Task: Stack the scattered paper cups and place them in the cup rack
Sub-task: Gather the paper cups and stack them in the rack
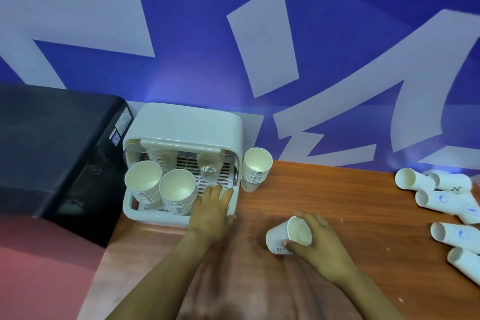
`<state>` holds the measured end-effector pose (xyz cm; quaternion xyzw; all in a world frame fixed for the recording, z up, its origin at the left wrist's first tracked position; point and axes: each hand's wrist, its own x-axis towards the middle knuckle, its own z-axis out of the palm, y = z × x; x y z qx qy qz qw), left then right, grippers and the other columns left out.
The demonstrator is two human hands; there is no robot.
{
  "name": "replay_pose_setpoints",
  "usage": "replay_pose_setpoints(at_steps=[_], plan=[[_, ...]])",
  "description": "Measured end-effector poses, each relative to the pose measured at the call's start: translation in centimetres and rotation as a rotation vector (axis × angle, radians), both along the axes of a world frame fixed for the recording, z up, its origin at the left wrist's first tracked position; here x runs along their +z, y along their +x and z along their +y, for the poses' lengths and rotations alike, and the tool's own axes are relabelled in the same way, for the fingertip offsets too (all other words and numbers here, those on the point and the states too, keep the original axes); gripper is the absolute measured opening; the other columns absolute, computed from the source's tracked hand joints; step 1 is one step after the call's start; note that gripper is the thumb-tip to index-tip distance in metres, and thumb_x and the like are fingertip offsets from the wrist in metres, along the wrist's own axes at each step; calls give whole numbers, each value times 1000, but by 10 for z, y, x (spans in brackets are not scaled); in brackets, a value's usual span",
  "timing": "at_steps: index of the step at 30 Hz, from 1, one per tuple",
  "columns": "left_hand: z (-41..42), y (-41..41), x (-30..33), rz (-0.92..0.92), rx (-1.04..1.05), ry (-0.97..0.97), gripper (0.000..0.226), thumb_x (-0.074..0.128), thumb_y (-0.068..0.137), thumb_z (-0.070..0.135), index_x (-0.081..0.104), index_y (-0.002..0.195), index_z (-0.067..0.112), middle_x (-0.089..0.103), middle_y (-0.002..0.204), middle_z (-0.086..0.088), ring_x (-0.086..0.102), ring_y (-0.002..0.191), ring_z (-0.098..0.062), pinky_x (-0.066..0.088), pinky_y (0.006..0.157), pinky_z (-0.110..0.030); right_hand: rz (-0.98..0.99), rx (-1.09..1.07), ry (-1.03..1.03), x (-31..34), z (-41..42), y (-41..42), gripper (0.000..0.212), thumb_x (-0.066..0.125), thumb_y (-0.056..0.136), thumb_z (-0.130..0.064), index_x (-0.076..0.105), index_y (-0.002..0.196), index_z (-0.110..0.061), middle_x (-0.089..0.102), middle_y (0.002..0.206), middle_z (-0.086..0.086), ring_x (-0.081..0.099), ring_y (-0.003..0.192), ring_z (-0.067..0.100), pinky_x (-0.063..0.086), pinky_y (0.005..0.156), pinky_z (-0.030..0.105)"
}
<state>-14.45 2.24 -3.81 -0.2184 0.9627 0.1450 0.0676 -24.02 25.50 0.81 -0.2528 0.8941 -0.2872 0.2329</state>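
A single paper cup [287, 237] was held tipped on its side in the right hand [318, 241], thumb and fingers curled round its rim, just above the wooden table [350, 202] near its middle. The left hand [214, 211] was laid with straight fingers on the near right corner of the white cup rack [181, 156], which was set at the table's far left edge beside a black appliance [57, 143]. Four stacks were seen inside the rack, and another stack [255, 169] was stood just beside its right wall. Loose cups [441, 202] were left lying on their sides along the right edge. Bare tabletop was seen between them and the right hand.
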Motion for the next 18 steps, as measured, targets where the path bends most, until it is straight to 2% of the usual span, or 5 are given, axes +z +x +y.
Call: replay_pose_setpoints(at_steps=[3, 6, 11, 15, 18], plan=[[4, 12, 7, 79, 14, 89, 67, 51, 89, 43, 23, 148, 26, 23, 154, -2, 14, 144, -25, 26, 114, -41, 72, 87, -47, 13, -22, 3, 68, 76, 72, -43, 44, 132, -37, 42, 124, -17, 45, 118, 7, 35, 94, 21], [11, 39, 21, 161, 13, 129, 64, 52, 88, 44, 29, 146, 27, 25, 153, -1, 20, 142, -23, 28, 113, -36, 171, 166, -160, 25, -55, 10, 69, 76, 72, -41, 42, 133, -37, 41, 127, -19, 42, 119, 8, 35, 99, 22], [4, 83, 45, 265, 84, 148, 52, 55, 86, 42, 43, 135, 30, 41, 141, 6, 41, 127, -17, 40, 99, -31, 350, 301, -240, 30, -113, 27, 67, 71, 75, -42, 44, 134, -27, 42, 136, -13, 38, 127, 10, 25, 105, 17], [-8, 104, 55, 307, 131, 104, 46, 58, 79, 40, 54, 123, 27, 54, 125, 7, 56, 109, -20, 50, 78, -33, 397, 323, -216, 26, -144, 34, 64, 69, 76, -40, 45, 134, -26, 44, 136, -8, 41, 124, 16, 34, 105, 27], [-16, 110, 60, 333, 154, 85, 40, 61, 79, 38, 57, 117, 25, 56, 119, 7, 59, 102, -20, 52, 70, -33, 399, 349, -146, 15, -156, 37, 64, 66, 78, -41, 44, 136, -28, 42, 137, -8, 41, 124, 18, 37, 102, 29]])
